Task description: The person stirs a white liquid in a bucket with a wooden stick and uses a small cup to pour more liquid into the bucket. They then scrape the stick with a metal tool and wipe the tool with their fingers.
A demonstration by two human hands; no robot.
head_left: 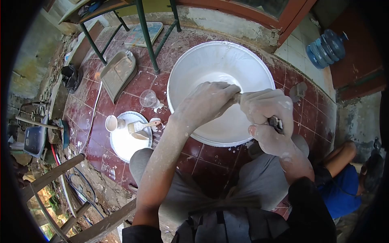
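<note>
A big white basin [259,69] stands on the red tiled floor in front of my knees, with white liquid at its bottom. Over it, my left hand [204,103] and my right hand [267,111] are both coated in white paste. Both close around one slim tool: its pale tip [237,97] shows between the hands and its dark end [276,123] sticks out below my right fist. What kind of tool it is cannot be told.
A white lid [125,143] to the left carries a small cup [111,123] and a paintbrush [139,126]. A clear cup [148,98], a metal dustpan [118,74] and green table legs [146,36] lie beyond. A water jug [326,47] sits far right. Another person in blue [342,190] crouches at right.
</note>
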